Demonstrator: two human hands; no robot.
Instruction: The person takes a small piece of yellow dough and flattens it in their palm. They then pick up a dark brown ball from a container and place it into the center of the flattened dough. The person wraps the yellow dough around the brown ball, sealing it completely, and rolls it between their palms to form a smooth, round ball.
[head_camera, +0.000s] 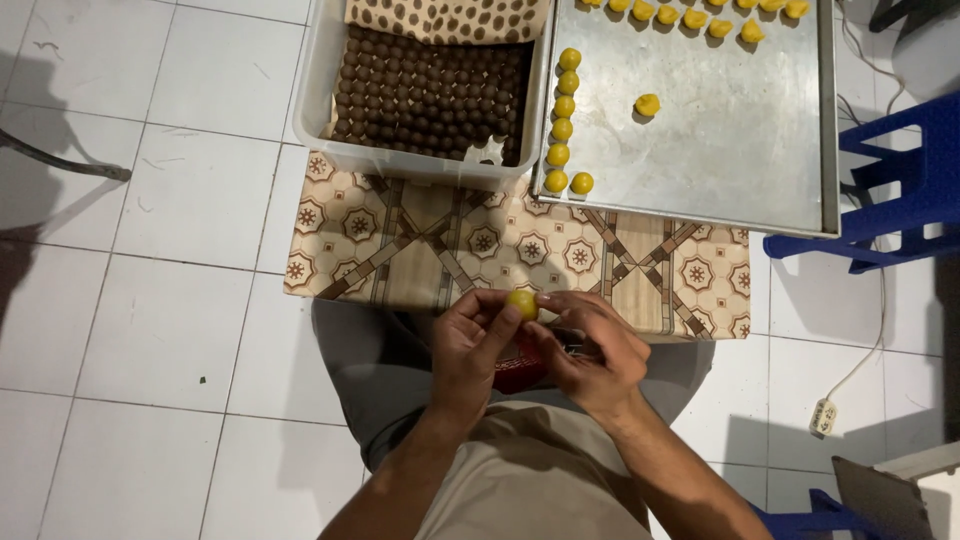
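White floor tiles (160, 330) surround a low patterned surface (500, 250) just beyond the hands, carrying one plastic tub (320, 90) of many small brown balls (430, 95) and one metal tray (740, 150). On the tray lie seven yellow balls (563, 128) in a column, one apart and a row at its far edge. Left hand (470, 350) and right hand (595, 350) together pinch one yellow dough ball (522, 303) between fingertips, above a red object (518, 372) on the lap.
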